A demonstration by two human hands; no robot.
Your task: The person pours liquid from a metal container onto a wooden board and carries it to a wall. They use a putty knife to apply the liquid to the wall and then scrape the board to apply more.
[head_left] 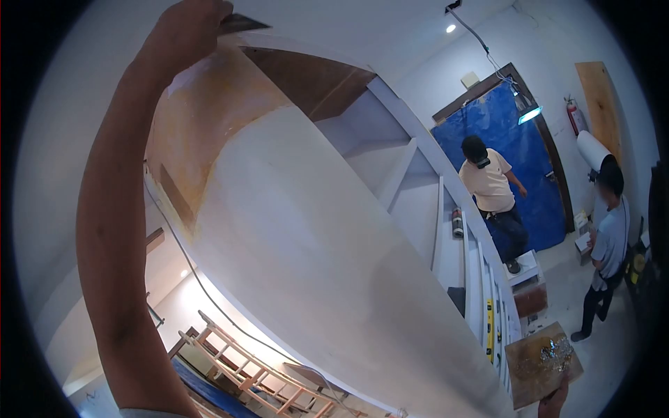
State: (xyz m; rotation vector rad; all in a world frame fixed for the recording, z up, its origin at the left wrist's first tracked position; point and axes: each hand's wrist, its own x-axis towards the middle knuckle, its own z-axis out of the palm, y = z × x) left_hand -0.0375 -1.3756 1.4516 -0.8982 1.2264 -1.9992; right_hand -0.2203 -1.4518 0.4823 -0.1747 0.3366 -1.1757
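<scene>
My left hand [191, 31] is raised high at the upper left, fingers closed round a putty knife [242, 25] whose dark flat blade points right. The blade is near the top edge of a large pale curved panel [306, 230]. A yellowish-brown patch of filler [223, 97] covers the panel's upper end, below that hand. Down at the lower right, my right hand [554, 401] grips the bottom edge of a square brown board [526, 366]. On the board lies a shiny, smeared lump of paste [555, 354]. The handle of the knife is mostly hidden.
Open shelf-like framing [397, 167] runs along the panel's right side, holding a can [457, 223] and a yellow spirit level [490, 327]. Two people [491, 181] [610, 237] stand on the right. A cable [188, 251] hangs at left above a wooden ladder [251, 376].
</scene>
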